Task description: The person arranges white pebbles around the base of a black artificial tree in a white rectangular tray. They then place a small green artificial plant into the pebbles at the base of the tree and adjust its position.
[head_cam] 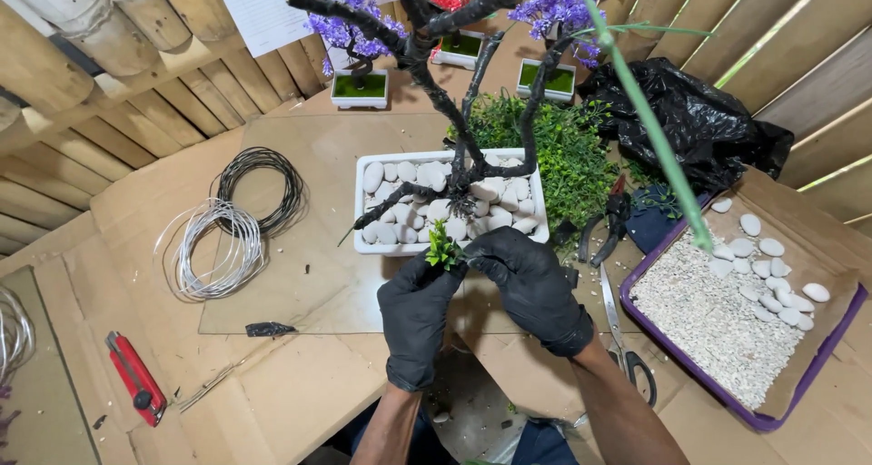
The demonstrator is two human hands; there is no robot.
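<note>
Both hands pinch green sprig over cardboard-covered table.

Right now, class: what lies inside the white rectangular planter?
The white planter holds smooth white pebbles around a dark artificial trunk. Whatever is beneath the pebbles is covered.

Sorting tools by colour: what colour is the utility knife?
Red, with black parts; the utility knife shows in the head view, lower left.

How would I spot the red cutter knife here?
Start at the white rectangular tray of pebbles mid-table, then go left past the wire coils to the cardboard's near-left corner. The red cutter knife lies there alone, the only red tool on the cardboard.
</note>
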